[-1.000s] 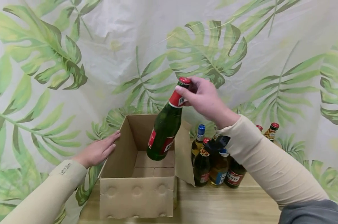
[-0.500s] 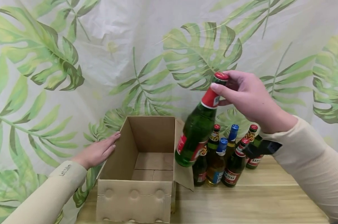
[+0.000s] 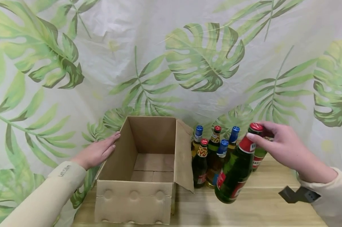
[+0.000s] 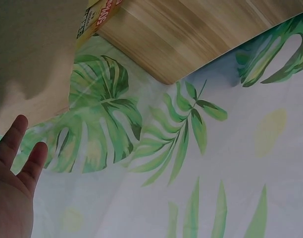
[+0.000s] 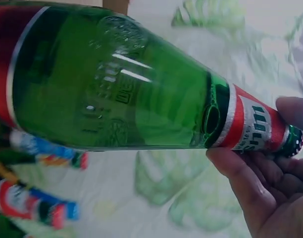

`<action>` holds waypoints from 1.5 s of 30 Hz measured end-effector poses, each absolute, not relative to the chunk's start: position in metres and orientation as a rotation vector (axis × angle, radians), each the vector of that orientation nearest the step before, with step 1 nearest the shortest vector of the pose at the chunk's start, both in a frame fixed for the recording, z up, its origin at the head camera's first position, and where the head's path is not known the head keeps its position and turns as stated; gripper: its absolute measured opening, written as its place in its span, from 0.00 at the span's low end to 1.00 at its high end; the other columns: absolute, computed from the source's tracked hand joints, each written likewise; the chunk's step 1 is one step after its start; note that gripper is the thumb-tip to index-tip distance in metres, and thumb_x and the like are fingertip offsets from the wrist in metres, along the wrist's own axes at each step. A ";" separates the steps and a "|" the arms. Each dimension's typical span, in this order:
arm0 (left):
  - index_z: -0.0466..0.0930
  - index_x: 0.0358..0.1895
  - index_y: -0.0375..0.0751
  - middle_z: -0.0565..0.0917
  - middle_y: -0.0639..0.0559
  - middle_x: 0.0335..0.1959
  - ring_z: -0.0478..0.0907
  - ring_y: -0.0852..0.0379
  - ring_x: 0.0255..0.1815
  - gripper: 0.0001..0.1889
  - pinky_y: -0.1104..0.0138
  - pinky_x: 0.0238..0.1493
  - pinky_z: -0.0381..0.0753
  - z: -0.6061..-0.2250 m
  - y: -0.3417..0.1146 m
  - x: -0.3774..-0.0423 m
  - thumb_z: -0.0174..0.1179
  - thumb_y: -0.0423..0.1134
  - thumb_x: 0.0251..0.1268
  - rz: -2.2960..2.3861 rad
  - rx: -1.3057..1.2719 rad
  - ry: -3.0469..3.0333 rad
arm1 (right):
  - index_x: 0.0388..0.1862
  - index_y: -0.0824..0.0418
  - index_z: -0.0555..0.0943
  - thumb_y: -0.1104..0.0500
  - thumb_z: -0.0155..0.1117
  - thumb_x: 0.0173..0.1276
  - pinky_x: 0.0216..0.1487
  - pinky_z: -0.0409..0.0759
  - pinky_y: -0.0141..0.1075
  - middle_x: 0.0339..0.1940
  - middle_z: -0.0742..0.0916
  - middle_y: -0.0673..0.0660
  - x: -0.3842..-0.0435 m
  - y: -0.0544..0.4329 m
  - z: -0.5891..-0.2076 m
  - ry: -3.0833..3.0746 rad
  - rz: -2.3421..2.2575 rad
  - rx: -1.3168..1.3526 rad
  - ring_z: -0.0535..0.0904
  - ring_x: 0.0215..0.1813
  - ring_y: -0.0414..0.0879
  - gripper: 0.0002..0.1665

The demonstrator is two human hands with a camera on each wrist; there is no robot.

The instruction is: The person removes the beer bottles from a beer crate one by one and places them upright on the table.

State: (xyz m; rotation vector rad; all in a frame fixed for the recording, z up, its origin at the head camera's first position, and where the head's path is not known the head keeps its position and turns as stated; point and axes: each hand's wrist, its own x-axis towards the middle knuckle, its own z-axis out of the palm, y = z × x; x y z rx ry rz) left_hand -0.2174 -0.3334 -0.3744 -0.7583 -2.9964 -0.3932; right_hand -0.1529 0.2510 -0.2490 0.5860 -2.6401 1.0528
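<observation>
My right hand (image 3: 284,145) grips a green beer bottle (image 3: 236,173) by its neck, just under the red cap. The bottle tilts, its base towards the lower left, in front of the group of bottles. Close up in the right wrist view, fingers and thumb pinch the red neck label (image 5: 255,121). My left hand (image 3: 98,153) lies with straight fingers against the left wall of an open cardboard box (image 3: 133,201). In the left wrist view two spread fingertips show beside the box's wall (image 4: 32,59). The box's bare floor is visible.
Several upright beer bottles stand right of the box, among them one with a blue cap (image 3: 223,148) and one with a red cap (image 3: 200,167). The box's side flap (image 3: 183,157) hangs outward beside them. A wooden table (image 3: 261,205) carries everything, before a leaf-print cloth (image 3: 153,37).
My right hand has carried the green bottle from above the box to the right and down, in front of the other bottles. The left hand has stayed at the box.
</observation>
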 end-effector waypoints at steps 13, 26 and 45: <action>0.59 0.79 0.29 0.59 0.32 0.80 0.61 0.31 0.76 0.28 0.38 0.70 0.64 -0.377 -0.335 -0.219 0.43 0.41 0.86 -0.403 -0.760 -3.003 | 0.58 0.73 0.82 0.52 0.68 0.75 0.27 0.72 0.32 0.40 0.90 0.63 -0.144 0.306 -0.320 -2.734 0.912 0.247 0.75 0.33 0.26 0.26; 0.59 0.79 0.30 0.59 0.34 0.81 0.62 0.33 0.76 0.27 0.40 0.70 0.65 -0.379 -0.335 -0.219 0.42 0.41 0.86 -0.408 -0.745 -2.985 | 0.50 0.76 0.80 0.47 0.64 0.77 0.28 0.73 0.41 0.33 0.88 0.64 -0.162 0.340 -0.350 -2.861 0.785 0.078 0.80 0.32 0.52 0.29; 0.60 0.79 0.29 0.59 0.33 0.80 0.61 0.31 0.76 0.27 0.40 0.70 0.64 -0.377 -0.332 -0.219 0.43 0.40 0.86 -0.425 -0.747 -2.988 | 0.59 0.81 0.75 0.45 0.60 0.79 0.27 0.73 0.42 0.33 0.88 0.62 -0.189 0.356 -0.385 -2.925 0.825 -0.024 0.79 0.29 0.47 0.36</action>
